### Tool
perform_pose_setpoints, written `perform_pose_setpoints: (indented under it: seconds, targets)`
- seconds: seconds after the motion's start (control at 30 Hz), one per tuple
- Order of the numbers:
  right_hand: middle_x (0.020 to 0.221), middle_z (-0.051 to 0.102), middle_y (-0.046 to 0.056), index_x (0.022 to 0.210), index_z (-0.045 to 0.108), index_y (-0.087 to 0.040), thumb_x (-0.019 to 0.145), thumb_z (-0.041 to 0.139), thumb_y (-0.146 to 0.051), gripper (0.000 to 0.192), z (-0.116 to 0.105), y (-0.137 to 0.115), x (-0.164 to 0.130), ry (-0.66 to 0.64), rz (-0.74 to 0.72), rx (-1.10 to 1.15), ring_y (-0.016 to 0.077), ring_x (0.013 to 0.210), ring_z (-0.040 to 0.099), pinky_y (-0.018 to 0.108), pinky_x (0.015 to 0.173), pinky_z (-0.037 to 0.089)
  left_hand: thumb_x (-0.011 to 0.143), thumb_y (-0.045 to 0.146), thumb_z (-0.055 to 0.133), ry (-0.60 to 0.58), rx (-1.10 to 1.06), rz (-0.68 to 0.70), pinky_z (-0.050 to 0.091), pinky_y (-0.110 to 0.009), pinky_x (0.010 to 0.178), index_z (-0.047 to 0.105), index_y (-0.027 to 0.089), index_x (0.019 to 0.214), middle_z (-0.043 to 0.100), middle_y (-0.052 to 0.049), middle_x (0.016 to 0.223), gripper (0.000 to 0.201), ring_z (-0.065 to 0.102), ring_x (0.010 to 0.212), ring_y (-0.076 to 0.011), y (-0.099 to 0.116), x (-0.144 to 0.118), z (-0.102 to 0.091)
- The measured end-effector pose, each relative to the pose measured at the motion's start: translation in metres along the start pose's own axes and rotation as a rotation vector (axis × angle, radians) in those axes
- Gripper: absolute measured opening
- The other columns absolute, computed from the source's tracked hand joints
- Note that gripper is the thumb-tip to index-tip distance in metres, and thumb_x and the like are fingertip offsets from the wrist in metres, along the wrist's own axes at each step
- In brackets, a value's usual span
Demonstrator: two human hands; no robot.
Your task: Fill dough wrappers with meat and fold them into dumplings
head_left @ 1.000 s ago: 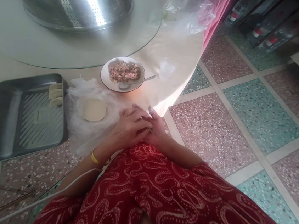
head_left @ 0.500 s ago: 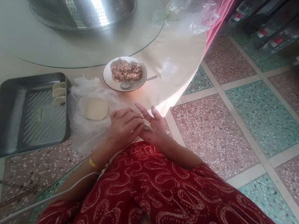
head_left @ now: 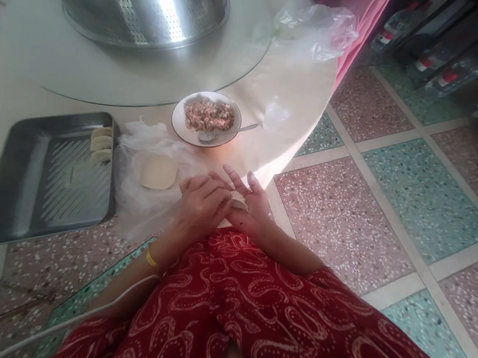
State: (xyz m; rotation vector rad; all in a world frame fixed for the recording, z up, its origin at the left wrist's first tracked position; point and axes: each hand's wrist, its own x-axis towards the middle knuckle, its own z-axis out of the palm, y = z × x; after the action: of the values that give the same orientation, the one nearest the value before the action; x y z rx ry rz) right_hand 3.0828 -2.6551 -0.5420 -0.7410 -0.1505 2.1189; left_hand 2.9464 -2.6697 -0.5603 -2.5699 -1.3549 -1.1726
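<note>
- My left hand point(head_left: 201, 203) lies over my right hand point(head_left: 251, 209), and both press together on a dumpling point(head_left: 238, 201); only a pale edge of its dough shows between my fingers.
- My right fingers point(head_left: 234, 178) point away from me, spread a little, with the dumpling in the palm.
- The hands meet just above my lap, at the near edge of the table point(head_left: 298, 87).
- A yellow band point(head_left: 150, 258) sits on my left wrist.
- Just to the far left of my left hand, a stack of round wrappers point(head_left: 158, 171) rests on a plastic sheet point(head_left: 138, 195).
- Beyond the hands stands a bowl point(head_left: 180, 129) of minced filling point(head_left: 209, 115), with a spoon point(head_left: 228, 132) leaning on its near rim.
- Left of the sheet lies a tray point(head_left: 18, 191) with three folded dumplings point(head_left: 101, 143) along its right wall.
- At the far side a colander point(head_left: 148, 9) stands on a glass turntable point(head_left: 83, 81).
- Bottles point(head_left: 435, 61) lie on the floor at far right; their labels are too blurred to read.
</note>
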Motion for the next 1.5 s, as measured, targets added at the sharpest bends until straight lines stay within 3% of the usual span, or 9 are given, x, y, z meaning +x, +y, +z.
perform_pose_setpoints:
  seconds: [0.6, 0.97, 1.2, 1.5]
  targets:
    - [0.116, 0.072, 0.007, 0.132, 0.053, -0.028, 0.094, 0.024, -0.051, 0.053, -0.003, 0.002, 0.001, 0.005, 0.021, 0.000, 0.0197, 0.086, 0.068, 0.044, 0.082, 0.058, 0.088, 0.024, 0.060, 0.007, -0.005, -0.013, 0.040, -0.040, 0.077, 0.062, 0.025, 0.086, 0.067, 0.001, 0.086, 0.003, 0.052, 0.084, -0.0206, 0.002, 0.001, 0.000]
    - [0.099, 0.075, 0.005, 0.138, 0.050, -0.025, 0.096, 0.019, -0.048, 0.057, 0.002, -0.001, 0.000, 0.004, 0.065, 0.038, 0.0184, 0.075, 0.068, 0.043, 0.080, 0.060, 0.087, 0.021, 0.059, -0.031, -0.067, 0.014, 0.040, -0.041, 0.078, 0.062, 0.025, 0.085, 0.069, 0.000, 0.088, 0.005, 0.056, 0.086, -0.0196, 0.003, 0.006, 0.001]
    - [0.091, 0.075, 0.004, 0.133, 0.056, -0.025, 0.095, 0.023, -0.047, 0.055, -0.003, 0.000, 0.000, -0.011, 0.055, -0.006, 0.0184, 0.077, 0.068, 0.039, 0.076, 0.060, 0.090, 0.024, 0.055, -0.118, -0.096, -0.004, 0.038, -0.040, 0.081, 0.062, 0.024, 0.078, 0.067, -0.001, 0.086, 0.014, 0.054, 0.086, -0.0201, 0.004, 0.007, 0.003]
    - [0.090, 0.075, 0.004, 0.136, 0.052, -0.024, 0.096, 0.020, -0.045, 0.055, -0.010, 0.002, 0.006, -0.065, 0.049, 0.004, 0.0185, 0.083, 0.069, 0.043, 0.084, 0.059, 0.090, 0.022, 0.057, -0.119, -0.104, 0.054, 0.037, -0.039, 0.077, 0.065, 0.023, 0.081, 0.066, -0.003, 0.086, 0.012, 0.053, 0.085, -0.0216, 0.007, 0.012, 0.001]
